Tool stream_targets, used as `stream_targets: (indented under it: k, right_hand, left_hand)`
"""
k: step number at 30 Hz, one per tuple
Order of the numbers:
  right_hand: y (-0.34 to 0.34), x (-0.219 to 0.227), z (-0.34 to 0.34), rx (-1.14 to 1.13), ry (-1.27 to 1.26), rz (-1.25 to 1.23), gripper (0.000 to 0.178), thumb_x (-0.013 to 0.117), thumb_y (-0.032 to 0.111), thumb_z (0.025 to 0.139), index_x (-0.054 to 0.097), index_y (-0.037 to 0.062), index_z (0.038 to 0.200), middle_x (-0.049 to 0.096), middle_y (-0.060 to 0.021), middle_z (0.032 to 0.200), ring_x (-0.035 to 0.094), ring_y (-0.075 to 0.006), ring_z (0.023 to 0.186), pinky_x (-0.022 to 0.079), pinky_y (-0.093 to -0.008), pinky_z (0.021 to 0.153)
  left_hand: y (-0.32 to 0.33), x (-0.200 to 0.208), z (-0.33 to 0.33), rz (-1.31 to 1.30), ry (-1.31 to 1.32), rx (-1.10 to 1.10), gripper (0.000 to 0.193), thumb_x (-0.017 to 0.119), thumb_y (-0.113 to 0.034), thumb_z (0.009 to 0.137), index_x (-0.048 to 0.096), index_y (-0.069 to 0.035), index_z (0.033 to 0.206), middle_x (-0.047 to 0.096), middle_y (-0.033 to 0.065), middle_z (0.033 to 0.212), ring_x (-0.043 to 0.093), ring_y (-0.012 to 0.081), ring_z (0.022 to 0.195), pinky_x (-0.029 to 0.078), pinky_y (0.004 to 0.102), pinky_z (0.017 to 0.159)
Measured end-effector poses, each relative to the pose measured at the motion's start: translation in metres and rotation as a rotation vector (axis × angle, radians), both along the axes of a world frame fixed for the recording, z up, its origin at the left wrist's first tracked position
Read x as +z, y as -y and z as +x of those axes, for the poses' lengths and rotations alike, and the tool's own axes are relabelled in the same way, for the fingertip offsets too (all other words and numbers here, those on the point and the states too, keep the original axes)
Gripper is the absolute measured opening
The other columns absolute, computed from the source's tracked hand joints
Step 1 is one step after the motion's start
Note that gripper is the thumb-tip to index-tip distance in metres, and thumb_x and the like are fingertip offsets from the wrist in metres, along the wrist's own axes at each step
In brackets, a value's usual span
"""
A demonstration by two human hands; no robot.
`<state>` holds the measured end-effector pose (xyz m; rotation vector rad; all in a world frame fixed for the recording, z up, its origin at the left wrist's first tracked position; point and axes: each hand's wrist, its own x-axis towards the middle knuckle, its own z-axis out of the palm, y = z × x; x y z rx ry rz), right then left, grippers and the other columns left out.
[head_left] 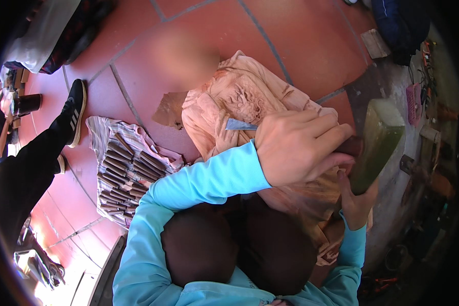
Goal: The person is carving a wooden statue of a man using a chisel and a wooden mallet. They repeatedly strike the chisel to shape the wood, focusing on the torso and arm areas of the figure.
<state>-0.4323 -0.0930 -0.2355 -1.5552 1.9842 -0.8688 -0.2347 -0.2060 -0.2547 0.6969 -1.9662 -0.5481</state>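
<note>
My left hand (pixel 298 148) is closed around a chisel, its flat metal blade (pixel 239 124) sticking out to the left. The chisel's reddish-brown handle end (pixel 351 146) shows at the right of my fist. Next to that end, my right hand (pixel 359 200) grips a long greenish block (pixel 377 145) with a pale, worn top; I cannot tell whether block and handle touch. Beneath my hands lies a carved wooden figure (pixel 245 97) with relief on its chest and draped folds. The blade is over the figure's middle. Its upper end is blurred.
Several brown-handled carving tools (pixel 120 171) lie on a striped cloth (pixel 99 132) at the left. A person's leg and black shoe (pixel 76 109) are beyond it. A small wood block (pixel 375 44) and a pink brush-like object (pixel 414 104) sit at the right. Red tiles (pixel 204 20) cover the floor.
</note>
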Motion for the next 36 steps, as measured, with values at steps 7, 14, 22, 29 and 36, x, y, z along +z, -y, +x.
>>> stream_targets:
  k: [7, 14, 22, 29, 36]
  right_hand:
    - [-0.022, -0.012, 0.002, -0.202, 0.228, 0.184, 0.032, 0.069, 0.001, 0.08, 0.053, 0.0002, 0.108, 0.058, -0.0054, 0.087, 0.053, -0.0093, 0.065, 0.045, -0.0239, 0.059]
    - [-0.025, -0.01, -0.004, -0.337, 0.365, 0.158, 0.039, 0.07, 0.001, 0.081, 0.05, -0.0004, 0.114, 0.059, -0.0069, 0.09, 0.056, -0.0127, 0.078, 0.046, -0.0248, 0.071]
    - [-0.004, -0.001, 0.004, -0.066, -0.112, 0.01, 0.03, 0.063, -0.005, 0.084, 0.049, 0.0001, 0.11, 0.058, -0.0078, 0.089, 0.056, -0.0118, 0.071, 0.048, -0.025, 0.063]
    - [0.002, 0.008, -0.014, -0.26, 0.07, 0.019, 0.035, 0.067, 0.0, 0.083, 0.051, -0.0014, 0.114, 0.061, -0.0096, 0.095, 0.058, -0.0118, 0.085, 0.047, -0.0244, 0.075]
    - [0.012, 0.015, -0.022, -0.324, 0.184, -0.003, 0.059, 0.066, 0.0, 0.083, 0.04, -0.003, 0.136, 0.062, -0.0158, 0.11, 0.06, -0.0219, 0.096, 0.047, -0.0306, 0.085]
  left_hand:
    - [0.005, -0.013, -0.004, 0.014, 0.061, 0.012, 0.041, 0.073, -0.032, 0.075, 0.063, -0.008, 0.106, 0.059, 0.0036, 0.079, 0.062, 0.0214, 0.065, 0.049, 0.0316, 0.053]
    - [0.006, -0.016, -0.007, 0.028, 0.002, 0.068, 0.04, 0.074, -0.031, 0.074, 0.063, -0.008, 0.105, 0.06, 0.004, 0.079, 0.062, 0.0218, 0.066, 0.049, 0.032, 0.053]
    - [0.011, -0.011, -0.003, 0.096, -0.066, 0.127, 0.038, 0.077, -0.027, 0.072, 0.064, -0.008, 0.103, 0.06, 0.005, 0.076, 0.061, 0.0218, 0.066, 0.047, 0.0318, 0.052]
    - [0.012, -0.006, -0.002, 0.098, -0.135, 0.156, 0.037, 0.078, -0.026, 0.073, 0.065, -0.007, 0.101, 0.061, 0.0057, 0.075, 0.061, 0.0217, 0.062, 0.047, 0.0312, 0.051]
    - [0.013, -0.005, 0.001, 0.099, -0.158, 0.158, 0.037, 0.078, -0.026, 0.073, 0.066, -0.008, 0.103, 0.062, 0.0066, 0.075, 0.061, 0.0219, 0.06, 0.047, 0.0309, 0.05]
